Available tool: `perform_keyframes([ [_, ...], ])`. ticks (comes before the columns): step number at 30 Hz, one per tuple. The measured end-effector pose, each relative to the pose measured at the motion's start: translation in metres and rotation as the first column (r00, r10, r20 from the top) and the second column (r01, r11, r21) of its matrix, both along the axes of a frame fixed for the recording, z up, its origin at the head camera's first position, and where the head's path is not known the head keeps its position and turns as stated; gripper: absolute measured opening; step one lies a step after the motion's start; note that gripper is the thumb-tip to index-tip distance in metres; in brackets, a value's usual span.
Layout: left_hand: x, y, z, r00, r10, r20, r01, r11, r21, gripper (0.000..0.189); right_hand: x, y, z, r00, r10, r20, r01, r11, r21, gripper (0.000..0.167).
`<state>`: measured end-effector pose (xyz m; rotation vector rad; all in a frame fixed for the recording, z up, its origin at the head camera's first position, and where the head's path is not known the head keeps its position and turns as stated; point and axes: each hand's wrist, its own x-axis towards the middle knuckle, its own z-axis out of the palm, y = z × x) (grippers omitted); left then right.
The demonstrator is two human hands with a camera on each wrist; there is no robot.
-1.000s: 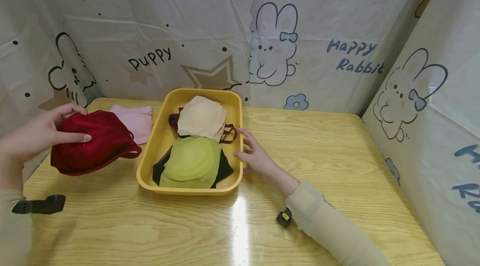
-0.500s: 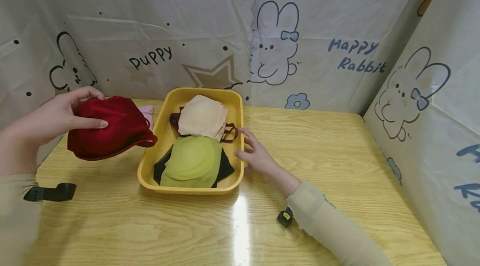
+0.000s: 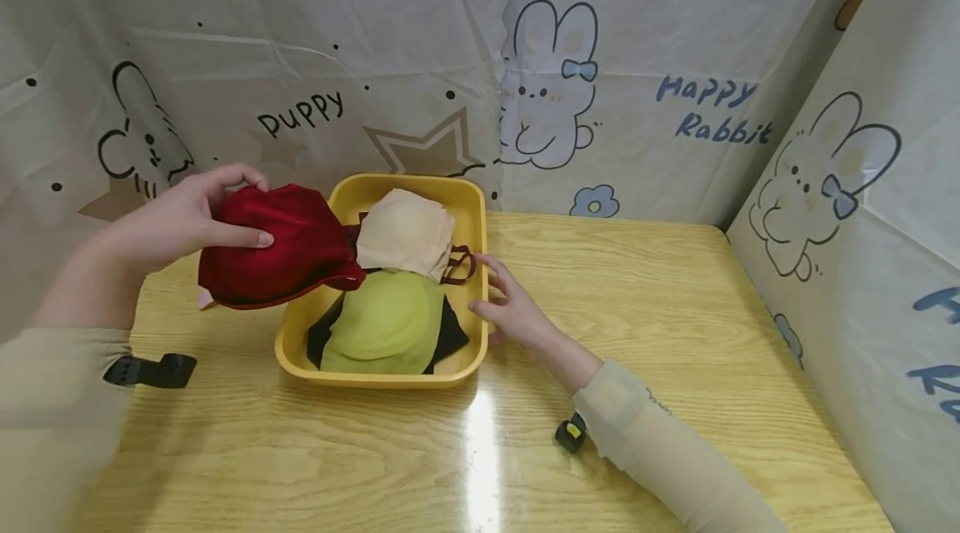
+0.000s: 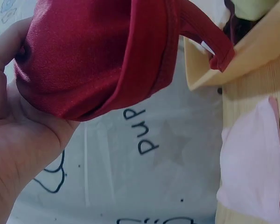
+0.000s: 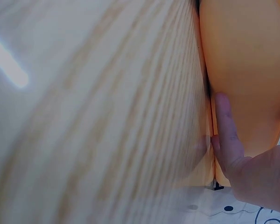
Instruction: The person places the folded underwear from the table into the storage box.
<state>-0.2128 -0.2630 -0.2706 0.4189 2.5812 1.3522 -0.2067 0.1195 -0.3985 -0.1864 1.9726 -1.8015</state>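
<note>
My left hand (image 3: 180, 224) grips a red padded bra (image 3: 277, 245), thumb on its near face. The bra is held up above the table, its strap end overlapping the left rim of the yellow tray (image 3: 382, 381) in the head view. In the left wrist view a red strap (image 4: 207, 32) hangs towards the tray wall. My right hand (image 3: 517, 312) holds the tray's right side, thumb at the rim and fingers (image 5: 227, 126) along the outer wall. Inside the tray lie a beige folded garment (image 3: 405, 233) with dark red straps and an olive green one (image 3: 386, 320) over black cloth (image 3: 447, 341).
A pink folded cloth (image 4: 252, 163) lies on the wooden table (image 3: 637, 333) left of the tray, mostly hidden behind the red bra in the head view. Printed sheets (image 3: 420, 41) stand as walls behind and at both sides. Black straps are on both wrists.
My left hand has carried the red bra rightwards and slightly up, from beside the tray to over its left rim, covering most of the pink cloth. The right hand stays put.
</note>
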Motion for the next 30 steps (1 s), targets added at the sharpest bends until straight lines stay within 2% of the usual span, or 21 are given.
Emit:
perform_keyframes([
  [5,-0.004,0.014,-0.005,0.997,-0.054,0.047,0.052,0.998,0.048,0.04,-0.001,0.0,0.0,1.0,0.002,0.0,-0.002,1.0,0.002,0.073],
  [9,-0.006,0.025,-0.011,0.99,-0.109,0.083,0.106,0.993,0.049,0.041,-0.001,0.0,0.0,1.0,0.006,-0.001,-0.006,1.0,-0.003,0.074],
  [14,-0.006,0.04,-0.018,0.974,-0.194,0.119,0.183,0.978,0.1,0.042,0.0,0.0,0.0,1.0,0.013,-0.009,-0.013,1.0,-0.001,0.076],
  [17,-0.006,0.048,-0.024,0.963,-0.223,0.153,0.201,0.969,0.145,0.043,0.0,0.0,0.0,1.0,0.015,-0.011,-0.015,1.0,0.005,0.076],
  [25,-0.009,0.068,-0.045,0.954,-0.275,0.118,0.264,0.959,0.106,0.046,0.0,0.0,0.0,1.0,0.006,-0.004,-0.006,1.0,0.004,0.075],
  [30,-0.014,0.078,-0.062,0.931,-0.318,0.18,0.287,0.941,0.179,0.045,0.001,0.0,0.0,1.0,-0.002,-0.005,0.002,1.0,-0.004,0.074],
])
